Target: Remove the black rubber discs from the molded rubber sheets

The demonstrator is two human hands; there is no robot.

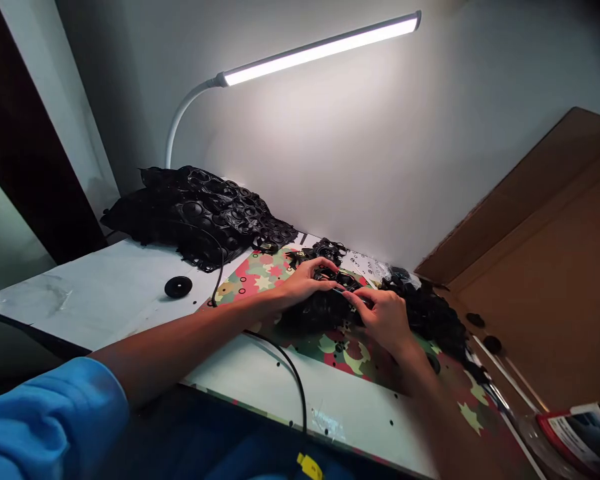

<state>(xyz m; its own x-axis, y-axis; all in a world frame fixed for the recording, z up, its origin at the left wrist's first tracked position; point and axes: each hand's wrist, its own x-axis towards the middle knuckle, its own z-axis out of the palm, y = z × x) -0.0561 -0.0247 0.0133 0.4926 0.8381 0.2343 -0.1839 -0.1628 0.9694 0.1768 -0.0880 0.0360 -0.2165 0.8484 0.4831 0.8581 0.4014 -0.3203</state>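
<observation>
My left hand (307, 281) reaches over a black rubber sheet piece (325, 308), its fingers and thumb closed on the upper edge. My right hand (384, 315) comes in from the right, thumb and forefinger pinched close to the left fingertips. A small shiny sliver shows between the two hands; I cannot make out whether it is a tool or part of the rubber. More black moulded rubber (327, 250) with ring shapes lies just behind the hands. To the right is another dark heap (430, 313) of similar rubber.
A large pile of black moulded rubber sheets (195, 213) sits at the back left, under a lit lamp (325, 50). A black disc (179, 287) lies on the white tabletop (115, 280). A black cable (293, 367) crosses the front edge. Cardboard (540, 220) stands at right, beside a red-labelled container (575, 433).
</observation>
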